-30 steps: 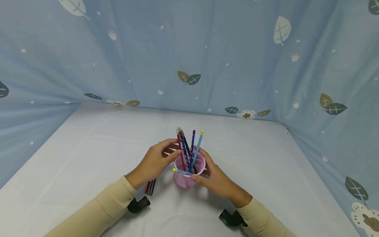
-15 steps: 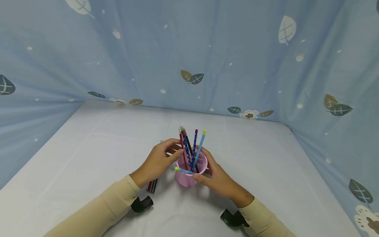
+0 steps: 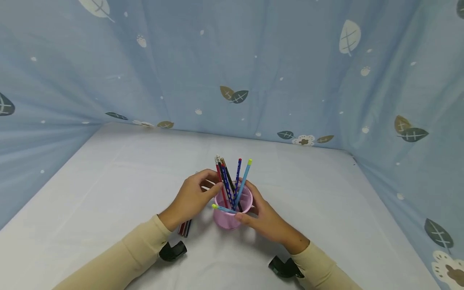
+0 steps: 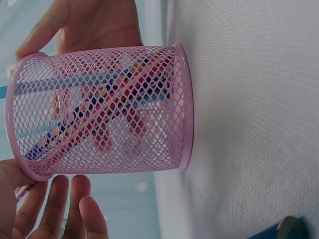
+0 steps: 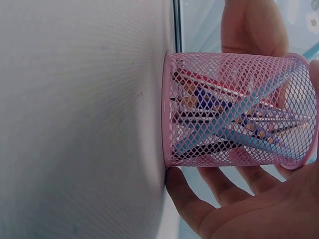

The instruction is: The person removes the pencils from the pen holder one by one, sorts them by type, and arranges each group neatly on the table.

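Note:
A pink mesh pencil cup (image 3: pixel 226 221) stands upright on the white table, holding several pencils. My right hand (image 3: pixel 268 223) grips its right side, thumb at the near rim and fingers curled round behind. My left hand (image 3: pixel 190 197) is at the left rim, thumb and index finger pinching a red pencil (image 3: pixel 218 169) that leans left. A light blue pencil (image 3: pixel 245 177) with a yellow end leans right. Another light blue pencil (image 3: pixel 222 208) slants low over the near-left rim. In the left wrist view, the other left fingers (image 4: pixel 55 204) extend beside the mesh.
Several dark and red pencils (image 3: pixel 185 228) lie on the table under my left wrist, partly hidden by it. Black wrist devices (image 3: pixel 172 251) show below both sleeves. A blue curtain (image 3: pixel 203 60) with leaf prints closes off the back and sides of the table (image 3: pixel 326 193).
The red pencil and those beside it tilt slightly further left in the cup. Both hands keep their places at the cup, and the head view shifts a little.

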Motion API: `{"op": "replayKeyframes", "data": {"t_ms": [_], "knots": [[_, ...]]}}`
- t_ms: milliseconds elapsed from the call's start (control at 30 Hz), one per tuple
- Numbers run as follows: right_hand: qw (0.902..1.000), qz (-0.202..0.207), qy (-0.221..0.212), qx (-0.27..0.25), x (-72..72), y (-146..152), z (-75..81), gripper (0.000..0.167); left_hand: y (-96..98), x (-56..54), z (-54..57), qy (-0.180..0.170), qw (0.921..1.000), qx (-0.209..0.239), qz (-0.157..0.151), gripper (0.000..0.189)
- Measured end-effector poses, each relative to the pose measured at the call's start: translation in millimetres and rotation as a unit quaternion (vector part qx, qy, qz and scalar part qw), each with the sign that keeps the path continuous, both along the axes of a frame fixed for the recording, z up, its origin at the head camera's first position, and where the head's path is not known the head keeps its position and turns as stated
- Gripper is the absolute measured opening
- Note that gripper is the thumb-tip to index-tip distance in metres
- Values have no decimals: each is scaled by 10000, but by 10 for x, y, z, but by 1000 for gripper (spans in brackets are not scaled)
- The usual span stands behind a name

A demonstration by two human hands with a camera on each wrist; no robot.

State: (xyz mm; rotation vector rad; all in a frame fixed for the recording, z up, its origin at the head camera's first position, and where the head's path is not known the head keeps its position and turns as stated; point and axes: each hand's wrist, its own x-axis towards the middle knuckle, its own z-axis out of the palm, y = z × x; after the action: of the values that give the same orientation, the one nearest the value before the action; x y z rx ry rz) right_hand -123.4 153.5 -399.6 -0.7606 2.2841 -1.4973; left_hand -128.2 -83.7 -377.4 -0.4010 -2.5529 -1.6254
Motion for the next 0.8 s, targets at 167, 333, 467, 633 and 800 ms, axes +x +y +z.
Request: {"op": "replayKeyframes", "data": {"t_ms": [167,333,467,633,800], "knots": [[10000,-49,-27,27,3,-4,-5,85,-6,0,12,100,9999,0,39,17],[10000,-37,-22,39,14,-6,22,84,-33,14,73,191,9997,38,138,18],[10000,-15,-1,17,15,-7,31,84,-64,21,118,303,9994,59,138,18],[10000,-17,21,29,12,-3,21,84,-97,24,161,358,9993,103,81,18],[10000,-17,48,22,8,1,18,84,-151,21,231,439,9985,308,148,22]]}}
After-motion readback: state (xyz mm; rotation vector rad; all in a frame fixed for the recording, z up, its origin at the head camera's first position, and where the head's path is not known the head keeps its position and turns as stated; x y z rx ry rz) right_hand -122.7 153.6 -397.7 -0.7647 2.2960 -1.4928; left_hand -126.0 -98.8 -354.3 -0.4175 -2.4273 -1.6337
